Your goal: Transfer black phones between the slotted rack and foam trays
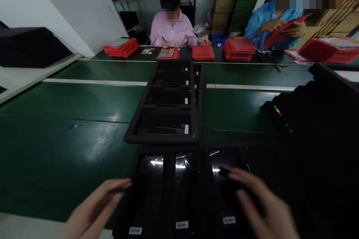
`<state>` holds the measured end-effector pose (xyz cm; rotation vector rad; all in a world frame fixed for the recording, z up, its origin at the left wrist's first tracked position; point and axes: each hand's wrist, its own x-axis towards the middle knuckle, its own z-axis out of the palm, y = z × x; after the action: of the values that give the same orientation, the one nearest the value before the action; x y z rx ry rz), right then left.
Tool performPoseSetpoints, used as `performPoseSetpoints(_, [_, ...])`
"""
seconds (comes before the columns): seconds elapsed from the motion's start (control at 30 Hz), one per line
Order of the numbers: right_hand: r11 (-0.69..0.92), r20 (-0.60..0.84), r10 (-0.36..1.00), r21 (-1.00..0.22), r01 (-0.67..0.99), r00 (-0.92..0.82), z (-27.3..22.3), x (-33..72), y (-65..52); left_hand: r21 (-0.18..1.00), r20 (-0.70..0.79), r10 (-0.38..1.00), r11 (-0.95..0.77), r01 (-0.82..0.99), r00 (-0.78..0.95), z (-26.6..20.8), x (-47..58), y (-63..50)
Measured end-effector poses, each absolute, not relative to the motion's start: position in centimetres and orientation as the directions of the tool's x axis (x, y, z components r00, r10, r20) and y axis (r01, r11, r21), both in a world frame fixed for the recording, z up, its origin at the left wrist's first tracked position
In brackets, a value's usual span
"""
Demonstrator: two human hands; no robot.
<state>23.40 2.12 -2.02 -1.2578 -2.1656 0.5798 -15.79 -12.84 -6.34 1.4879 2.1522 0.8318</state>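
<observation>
In front of me lies a black foam tray (169, 194) with glossy dark panels in its slots, each with a small white label near its lower end. My left hand (97, 209) is at the tray's left edge, thumb and fingers apart; whether it touches the edge I cannot tell. Over the third panel (224, 198), my right hand (262, 205) is blurred, with thumb and forefinger apart. A small dark patch shows at its forefinger tip, too unclear to name. The tray's right part is lost in shadow.
Another black tray (161, 140) of labelled panels lies beyond, overlapping one beneath. Dark stacked trays (322, 119) rise at right. Across the green bench (84, 101), one person in pink (172, 28) writes; another in blue (258, 18) holds a red folder, near red stacks (239, 49).
</observation>
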Motion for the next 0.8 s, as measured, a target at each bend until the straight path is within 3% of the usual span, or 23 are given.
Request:
performPoseSetpoints(0.03, [0.431,0.089,0.851,-0.683,0.59,-0.518,-2.9,21.3,0.7,0.627,0.059,0.973,0.136,0.767,-0.222,-6.0,-14.3,-11.2])
performPoseSetpoints(0.13, [0.334,-0.154,0.778,-0.72,0.609,-0.609,-5.3,15.8,-2.7,0.354,0.279,0.96,-0.092,0.931,-0.011,-5.6,-10.4,-6.2])
performPoseSetpoints(0.23, [0.174,-0.185,0.856,-0.777,0.605,-0.483,-5.9,13.7,-3.7,0.163,0.362,0.931,-0.1,0.982,0.035,-5.8,-9.0,-3.3])
performPoseSetpoints(0.33, [0.056,-0.155,0.88,-0.905,0.422,-0.448,-5.3,14.1,-2.9,0.075,0.353,0.931,-0.124,0.99,0.09,-6.0,-9.6,-2.3])
performPoseSetpoints(0.4, [0.02,-0.151,0.876,-0.938,0.347,-0.458,-5.0,14.3,-2.2,0.104,0.345,0.931,-0.164,0.981,0.119,-5.9,-10.3,-1.9])
performPoseSetpoints(0.5, [-0.014,-0.218,0.808,-0.936,0.352,-0.548,-4.5,13.9,-1.5,0.28,0.32,0.946,-0.141,0.95,0.047,-5.1,-10.7,-1.2])
performPoseSetpoints(0.67, [-0.035,-0.479,0.597,-0.817,0.576,-0.643,-4.2,12.9,-1.1,0.605,0.052,0.99,0.075,0.793,-0.133,-2.7,-11.3,-0.6])
performPoseSetpoints(0.73, [0.027,-0.452,0.598,-0.814,0.581,-0.661,-4.7,12.8,-1.1,0.642,0.01,0.985,0.126,0.756,-0.173,-2.5,-11.7,-0.8])
performPoseSetpoints(0.8, [0.061,-0.376,0.631,-0.848,0.527,-0.679,-5.3,13.0,-1.2,0.597,0.089,0.987,0.052,0.801,-0.13,-3.2,-12.2,-1.3])
